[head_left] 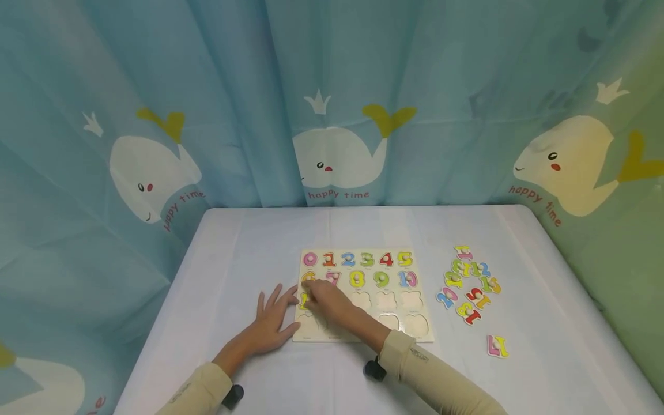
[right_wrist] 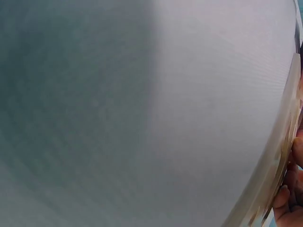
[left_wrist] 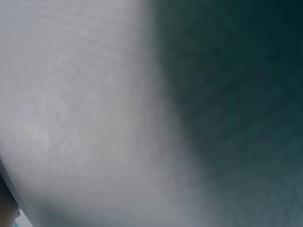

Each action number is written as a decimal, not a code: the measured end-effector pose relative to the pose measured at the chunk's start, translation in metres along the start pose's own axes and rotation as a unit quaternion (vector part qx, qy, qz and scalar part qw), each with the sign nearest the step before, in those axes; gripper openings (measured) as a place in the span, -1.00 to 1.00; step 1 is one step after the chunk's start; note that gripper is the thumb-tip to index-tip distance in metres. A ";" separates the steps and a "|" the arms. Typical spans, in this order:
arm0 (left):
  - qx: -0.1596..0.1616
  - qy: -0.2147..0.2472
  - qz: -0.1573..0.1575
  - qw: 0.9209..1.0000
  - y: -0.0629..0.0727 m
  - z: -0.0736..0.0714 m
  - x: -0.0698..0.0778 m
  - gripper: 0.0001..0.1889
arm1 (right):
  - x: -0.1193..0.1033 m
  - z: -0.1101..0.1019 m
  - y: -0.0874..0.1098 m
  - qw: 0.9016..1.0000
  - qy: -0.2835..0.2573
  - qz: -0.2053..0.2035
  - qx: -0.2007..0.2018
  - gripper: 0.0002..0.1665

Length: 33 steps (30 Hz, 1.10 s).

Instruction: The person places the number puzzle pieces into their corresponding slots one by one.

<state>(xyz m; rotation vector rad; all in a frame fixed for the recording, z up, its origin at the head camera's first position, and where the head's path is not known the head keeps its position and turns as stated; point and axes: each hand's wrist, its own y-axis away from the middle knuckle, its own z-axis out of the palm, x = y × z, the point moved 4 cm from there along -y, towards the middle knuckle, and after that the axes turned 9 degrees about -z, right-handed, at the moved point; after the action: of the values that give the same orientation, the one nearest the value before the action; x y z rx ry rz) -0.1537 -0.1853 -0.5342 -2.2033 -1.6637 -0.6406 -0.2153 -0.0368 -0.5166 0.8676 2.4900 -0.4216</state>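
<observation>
A wooden number puzzle board [head_left: 367, 338] lies on the table, with knobbed number pieces 0 to 10 in its upper two rows. My right hand [head_left: 332, 301] reaches over the board's left part with curled fingers. It pinches a yellow number piece [head_left: 303, 301] at the first slot of the third row; the hand covers part of this piece and the neighbouring slots. My left hand [head_left: 270, 323] lies at the board's left edge, fingers spread, fingertips by the rim. In the right wrist view, fingers [right_wrist: 289, 208] show at the board's edge. The left wrist view shows mostly cloth.
Several loose number pieces [head_left: 468, 267] lie in a cluster right of the board. A pink and yellow 17 piece [head_left: 497, 346] sits apart, nearer the front. The white table [head_left: 249, 242] stands against a blue curtain [head_left: 238, 104] printed with whales.
</observation>
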 end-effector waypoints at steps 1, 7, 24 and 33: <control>0.001 -0.001 0.000 1.000 0.000 0.000 0.000 -0.29 | 0.000 0.000 0.001 1.000 -0.004 0.002 -0.002 -0.44; 0.005 -0.007 0.001 1.000 0.000 0.000 0.001 -0.49 | 0.001 -0.004 0.003 0.998 -0.051 0.042 -0.005 -0.48; 0.004 -0.030 -0.006 1.000 0.003 -0.003 0.004 -0.57 | 0.050 -0.053 0.045 0.983 -0.106 0.089 0.121 -0.67; 0.002 -0.028 -0.011 1.000 0.003 0.000 0.003 -0.57 | 0.087 -0.096 0.072 0.970 -0.086 0.126 0.190 -0.62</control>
<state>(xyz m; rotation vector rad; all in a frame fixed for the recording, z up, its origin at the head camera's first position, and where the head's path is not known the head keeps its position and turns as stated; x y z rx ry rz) -0.1502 -0.1837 -0.5331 -2.2219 -1.7175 -0.5859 -0.2603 0.1025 -0.4903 1.2206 2.1366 -0.8632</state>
